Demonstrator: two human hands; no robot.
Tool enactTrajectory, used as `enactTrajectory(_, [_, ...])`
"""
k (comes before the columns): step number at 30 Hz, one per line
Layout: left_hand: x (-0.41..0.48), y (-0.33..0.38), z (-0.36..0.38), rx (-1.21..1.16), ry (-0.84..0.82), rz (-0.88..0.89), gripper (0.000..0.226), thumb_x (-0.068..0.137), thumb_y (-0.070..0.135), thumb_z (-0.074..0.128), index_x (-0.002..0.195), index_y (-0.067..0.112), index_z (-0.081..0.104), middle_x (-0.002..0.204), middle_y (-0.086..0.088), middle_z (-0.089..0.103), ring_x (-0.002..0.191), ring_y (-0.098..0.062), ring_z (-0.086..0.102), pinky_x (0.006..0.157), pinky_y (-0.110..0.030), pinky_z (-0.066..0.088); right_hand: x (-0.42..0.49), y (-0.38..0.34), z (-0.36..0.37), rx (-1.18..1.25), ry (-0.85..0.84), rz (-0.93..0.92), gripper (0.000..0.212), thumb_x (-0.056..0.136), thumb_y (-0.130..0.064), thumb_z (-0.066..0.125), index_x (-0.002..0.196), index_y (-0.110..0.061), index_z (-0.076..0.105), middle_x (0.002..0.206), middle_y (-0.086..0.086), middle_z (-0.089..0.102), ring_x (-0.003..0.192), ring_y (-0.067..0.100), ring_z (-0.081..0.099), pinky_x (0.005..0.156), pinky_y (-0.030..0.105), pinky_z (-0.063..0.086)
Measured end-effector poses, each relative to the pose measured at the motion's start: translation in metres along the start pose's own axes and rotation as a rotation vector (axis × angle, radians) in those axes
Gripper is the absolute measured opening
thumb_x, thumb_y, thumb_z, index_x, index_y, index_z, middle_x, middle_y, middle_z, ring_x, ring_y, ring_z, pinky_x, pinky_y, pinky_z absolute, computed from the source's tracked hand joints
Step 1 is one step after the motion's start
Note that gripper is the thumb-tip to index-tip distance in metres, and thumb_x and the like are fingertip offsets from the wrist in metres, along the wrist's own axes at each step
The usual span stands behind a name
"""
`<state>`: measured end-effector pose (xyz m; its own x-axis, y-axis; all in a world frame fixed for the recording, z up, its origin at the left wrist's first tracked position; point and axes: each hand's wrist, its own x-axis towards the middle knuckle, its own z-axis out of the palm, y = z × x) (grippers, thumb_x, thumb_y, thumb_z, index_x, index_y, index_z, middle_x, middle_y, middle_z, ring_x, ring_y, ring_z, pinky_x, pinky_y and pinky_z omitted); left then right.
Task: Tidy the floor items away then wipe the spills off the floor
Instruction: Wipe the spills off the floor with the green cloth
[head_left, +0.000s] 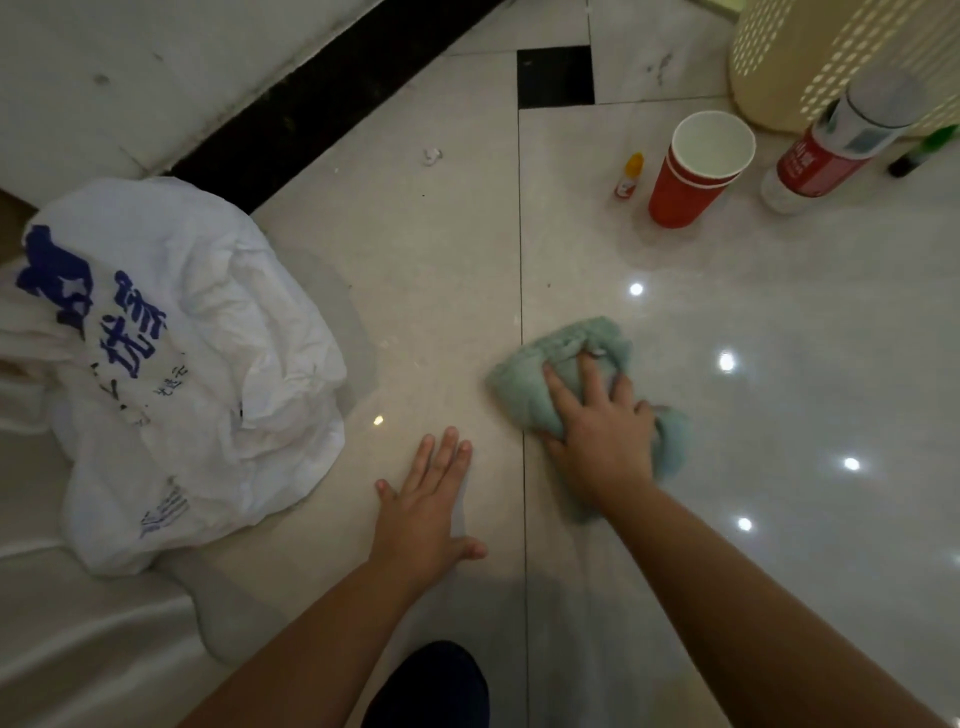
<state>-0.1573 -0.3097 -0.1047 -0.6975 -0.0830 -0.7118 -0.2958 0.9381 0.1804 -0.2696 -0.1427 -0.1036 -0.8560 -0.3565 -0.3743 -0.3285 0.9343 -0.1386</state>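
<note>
A crumpled light green cloth (530, 379) lies on the glossy tiled floor (779, 322) at centre right. My right hand (597, 421) presses down on it with spread fingers. My left hand (428, 499) rests flat on the floor to the left of the cloth, fingers straight. Further back stand a red paper cup (696, 171), a small yellow-capped bottle (628, 176) and a red and white spray can (831, 145).
A crumpled white plastic bag (197, 364) with blue print lies at the left. A cream perforated basket (810, 52) stands at the back right, with a green marker (924, 150) beside it. A small paper scrap (431, 155) lies near the black skirting (322, 104).
</note>
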Motion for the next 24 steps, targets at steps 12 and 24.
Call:
enactTrajectory(12, [0.000, 0.000, 0.001, -0.019, 0.015, 0.001, 0.115, 0.073, 0.052, 0.067, 0.145, 0.028, -0.019, 0.136, 0.018, -0.040, 0.130, -0.002, -0.031, 0.112, -0.062, 0.007, 0.023, 0.038, -0.019, 0.032, 0.065, 0.218, 0.064, 0.091, -0.043, 0.044, 0.146, -0.036, 0.014, 0.157, 0.008, 0.006, 0.137, 0.044, 0.016, 0.105, 0.055, 0.026])
enactTrajectory(24, [0.000, -0.002, 0.002, -0.044, 0.014, -0.003, 0.122, 0.072, 0.053, 0.068, 0.130, 0.019, -0.032, 0.136, 0.015, -0.042, 0.129, 0.000, -0.030, 0.113, -0.060, 0.004, -0.008, 0.096, -0.006, 0.128, 0.185, 0.284, 0.066, 0.079, -0.054, 0.039, 0.140, -0.029, 0.039, 0.150, 0.014, 0.031, 0.122, 0.048, 0.038, 0.092, 0.056, 0.038])
